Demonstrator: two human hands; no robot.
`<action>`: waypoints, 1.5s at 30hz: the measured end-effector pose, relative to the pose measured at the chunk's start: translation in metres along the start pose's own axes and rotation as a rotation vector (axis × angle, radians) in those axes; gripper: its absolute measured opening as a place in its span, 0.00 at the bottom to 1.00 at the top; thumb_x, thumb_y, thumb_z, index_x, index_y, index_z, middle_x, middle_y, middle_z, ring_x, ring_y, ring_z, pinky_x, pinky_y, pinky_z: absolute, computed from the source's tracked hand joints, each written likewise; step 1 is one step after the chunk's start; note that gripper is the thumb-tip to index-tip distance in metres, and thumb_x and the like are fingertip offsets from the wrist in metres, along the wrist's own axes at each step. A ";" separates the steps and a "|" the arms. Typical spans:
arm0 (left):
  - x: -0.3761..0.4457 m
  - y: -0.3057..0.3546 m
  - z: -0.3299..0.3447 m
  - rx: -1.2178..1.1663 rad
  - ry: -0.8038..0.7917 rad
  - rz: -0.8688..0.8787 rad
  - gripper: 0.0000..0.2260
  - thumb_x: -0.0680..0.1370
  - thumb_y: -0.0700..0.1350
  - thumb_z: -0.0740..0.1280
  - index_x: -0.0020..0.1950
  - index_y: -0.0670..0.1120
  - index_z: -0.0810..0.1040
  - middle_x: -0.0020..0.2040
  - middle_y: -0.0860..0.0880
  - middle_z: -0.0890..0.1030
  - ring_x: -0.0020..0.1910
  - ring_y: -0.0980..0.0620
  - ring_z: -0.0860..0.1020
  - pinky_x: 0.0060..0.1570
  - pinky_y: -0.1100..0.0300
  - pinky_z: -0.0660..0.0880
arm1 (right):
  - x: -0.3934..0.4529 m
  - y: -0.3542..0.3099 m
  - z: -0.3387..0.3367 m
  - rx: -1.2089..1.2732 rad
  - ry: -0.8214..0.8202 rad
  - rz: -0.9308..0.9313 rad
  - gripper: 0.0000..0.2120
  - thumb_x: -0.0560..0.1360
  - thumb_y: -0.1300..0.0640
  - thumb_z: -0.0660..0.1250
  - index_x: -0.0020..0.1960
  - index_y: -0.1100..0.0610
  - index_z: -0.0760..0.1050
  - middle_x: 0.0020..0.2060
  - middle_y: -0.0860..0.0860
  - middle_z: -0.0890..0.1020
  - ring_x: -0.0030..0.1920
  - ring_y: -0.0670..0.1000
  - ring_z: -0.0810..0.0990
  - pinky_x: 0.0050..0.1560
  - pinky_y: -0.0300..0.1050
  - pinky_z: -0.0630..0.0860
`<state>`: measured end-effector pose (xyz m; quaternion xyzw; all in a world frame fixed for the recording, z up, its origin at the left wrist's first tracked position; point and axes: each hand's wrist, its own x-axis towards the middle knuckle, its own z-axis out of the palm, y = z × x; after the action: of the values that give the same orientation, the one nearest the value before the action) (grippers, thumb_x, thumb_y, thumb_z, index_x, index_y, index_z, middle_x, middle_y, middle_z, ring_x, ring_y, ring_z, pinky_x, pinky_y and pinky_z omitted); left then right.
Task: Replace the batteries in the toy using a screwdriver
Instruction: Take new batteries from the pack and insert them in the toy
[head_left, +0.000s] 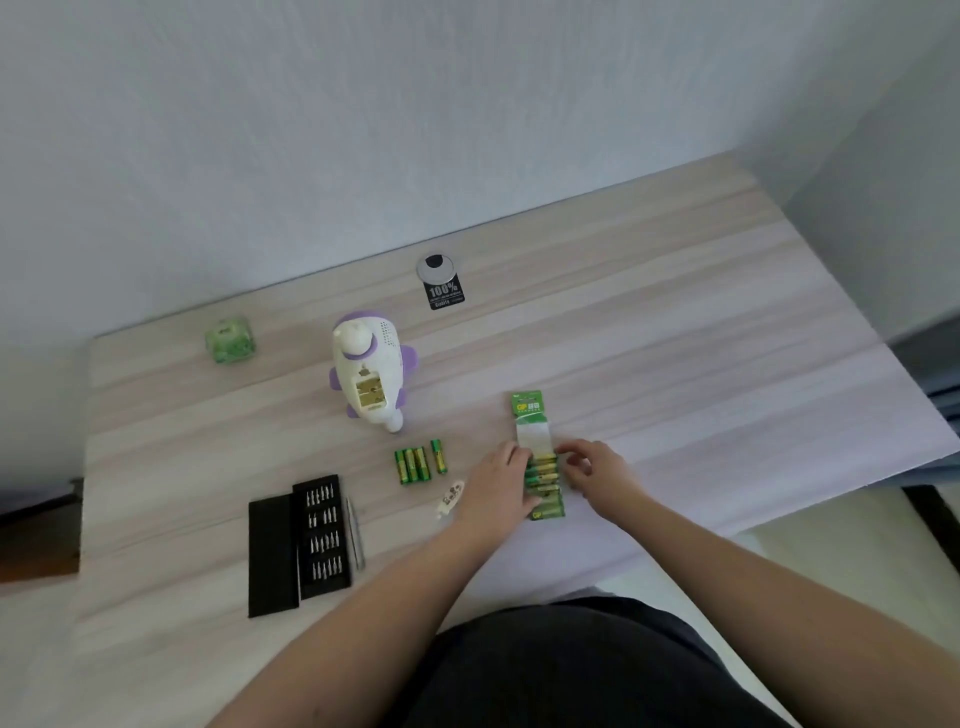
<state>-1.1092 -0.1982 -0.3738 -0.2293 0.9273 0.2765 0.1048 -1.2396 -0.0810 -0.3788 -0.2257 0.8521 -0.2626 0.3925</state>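
Both hands on battery pack (540, 457) – left hand (503, 483) pressing its side, right hand (592, 467) pinching top cells. Toy (366, 371) compartment open; four loose batteries (418, 463) nr it.

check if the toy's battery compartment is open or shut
Open. The toy lies on its front with the cover off, showing an empty yellowish bay; no batteries sit inside.

matt pale wood-grain table (649, 322), glossy white plastic toy (366, 371), matt black bit case (298, 540)

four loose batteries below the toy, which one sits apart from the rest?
The rightmost loose battery: a gap separates it from the three lying side by side, and it sits slightly farther up the table.
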 end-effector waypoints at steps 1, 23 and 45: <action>0.001 0.001 0.001 0.007 -0.004 -0.008 0.24 0.72 0.50 0.73 0.64 0.45 0.71 0.62 0.47 0.72 0.58 0.45 0.74 0.57 0.51 0.72 | 0.002 -0.001 -0.001 -0.024 -0.001 -0.020 0.10 0.77 0.58 0.64 0.57 0.54 0.78 0.45 0.53 0.78 0.41 0.55 0.79 0.46 0.54 0.79; 0.011 -0.002 0.002 -0.024 -0.069 -0.075 0.32 0.71 0.52 0.74 0.70 0.46 0.65 0.66 0.48 0.70 0.62 0.46 0.73 0.57 0.52 0.69 | 0.033 -0.021 -0.009 -0.521 -0.221 -0.211 0.15 0.75 0.50 0.67 0.59 0.55 0.71 0.56 0.52 0.73 0.53 0.57 0.78 0.49 0.48 0.73; 0.015 0.007 -0.007 -0.021 -0.094 -0.190 0.33 0.70 0.53 0.75 0.69 0.48 0.65 0.65 0.48 0.69 0.62 0.46 0.72 0.56 0.54 0.69 | 0.027 0.015 -0.052 -0.294 -0.068 -0.042 0.08 0.80 0.54 0.60 0.52 0.57 0.75 0.43 0.52 0.79 0.45 0.54 0.78 0.40 0.44 0.68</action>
<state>-1.1263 -0.2030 -0.3697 -0.3041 0.8925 0.2857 0.1715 -1.2992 -0.0716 -0.3742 -0.3073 0.8627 -0.1354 0.3781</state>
